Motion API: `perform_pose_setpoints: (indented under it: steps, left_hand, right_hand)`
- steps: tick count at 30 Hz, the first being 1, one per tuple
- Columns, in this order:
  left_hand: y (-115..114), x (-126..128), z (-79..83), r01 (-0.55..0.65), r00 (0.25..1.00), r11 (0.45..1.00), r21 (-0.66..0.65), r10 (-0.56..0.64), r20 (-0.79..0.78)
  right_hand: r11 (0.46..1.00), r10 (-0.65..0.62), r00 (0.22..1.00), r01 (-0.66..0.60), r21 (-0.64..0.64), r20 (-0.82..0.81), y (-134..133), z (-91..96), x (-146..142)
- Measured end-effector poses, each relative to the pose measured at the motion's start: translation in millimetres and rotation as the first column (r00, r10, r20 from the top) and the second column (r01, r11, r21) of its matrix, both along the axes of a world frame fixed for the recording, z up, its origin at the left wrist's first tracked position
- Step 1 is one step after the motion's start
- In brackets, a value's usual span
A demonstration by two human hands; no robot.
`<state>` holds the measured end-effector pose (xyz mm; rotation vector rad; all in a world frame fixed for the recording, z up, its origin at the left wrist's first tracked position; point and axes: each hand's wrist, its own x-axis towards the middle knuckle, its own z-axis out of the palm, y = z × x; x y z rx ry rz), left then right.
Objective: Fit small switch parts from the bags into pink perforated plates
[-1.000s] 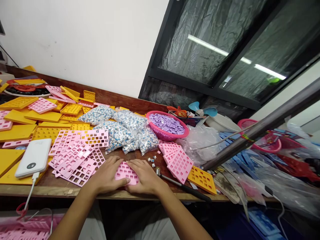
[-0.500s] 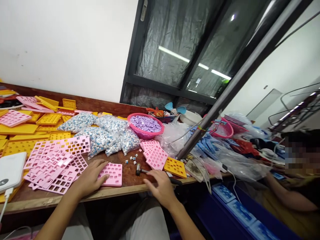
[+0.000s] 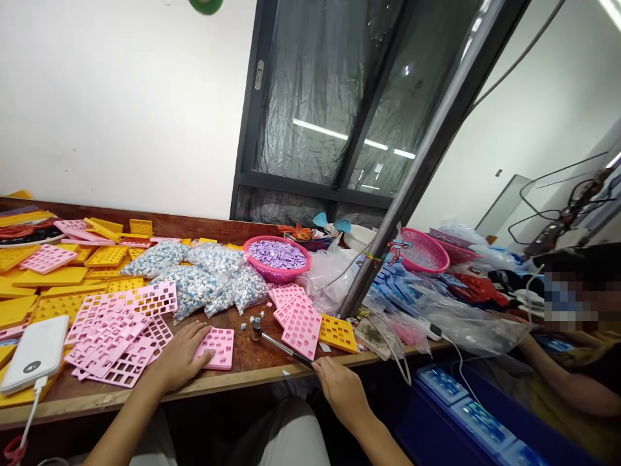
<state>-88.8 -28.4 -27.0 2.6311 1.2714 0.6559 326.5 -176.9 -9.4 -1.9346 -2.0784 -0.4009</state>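
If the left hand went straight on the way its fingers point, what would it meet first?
Past the pink plate beneath it, the left hand would probably first meet the clear bags of small white-and-blue pieces; depth is hard to judge.

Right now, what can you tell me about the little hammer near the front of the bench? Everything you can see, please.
The hammer has a stubby, dark, partly shiny head, a slim, silvery shaft that looks like metal, and a black handle. It slants from the head, beside small loose pieces, toward the bench's front edge, where the right hand closes its fingers around the handle's end. Whether the head touches the wood or the handle touches the pink plates is unclear.
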Motion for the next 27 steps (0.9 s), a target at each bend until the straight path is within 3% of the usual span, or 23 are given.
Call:
perform_pose_setpoints:
  steps: [5, 8, 12, 14, 17, 21, 27]
  left_hand:
    - [-1.0, 0.0, 1.4, -0.004, 1.000, 1.000, 0.011, 0.004, -0.008]
    - [-1.3, -0.5, 2.5, 0.000, 0.999, 1.000, 0.007, 0.001, -0.032]
    - [-3.4, -0.3, 3.8, -0.009, 0.998, 1.000, -0.013, 0.009, -0.068]
    - [-5.3, 0.4, 4.0, -0.020, 0.997, 1.000, -0.019, 0.018, -0.076]
    - [-7.3, 1.6, 3.7, -0.030, 0.996, 0.999, -0.024, 0.028, -0.083]
    - [-6.8, 1.2, 1.3, -0.036, 0.996, 0.999, -0.024, 0.034, -0.080]
    - [-6.1, -0.6, -1.4, -0.041, 0.996, 0.999, -0.020, 0.040, -0.078]
  right_hand:
    - [0.975, -0.041, 0.989, 0.010, -0.222, -0.140, -0.6, 17.1, -21.4]
    - [0.970, -0.057, 0.987, 0.018, -0.244, -0.151, 3.9, 33.1, -37.1]
    - [0.974, -0.019, 0.945, -0.056, -0.221, -0.326, 13.8, 45.9, -64.1]
    - [0.964, -0.016, 0.945, -0.072, -0.254, -0.328, 17.9, 47.7, -73.8]
    - [0.945, -0.044, 0.977, -0.026, -0.326, -0.207, 20.0, 47.5, -77.5]
    - [0.948, -0.032, 0.962, -0.056, -0.312, -0.272, 17.5, 42.9, -75.7]
    - [0.951, -0.008, 0.976, -0.059, -0.302, -0.216, 12.7, 39.3, -81.7]
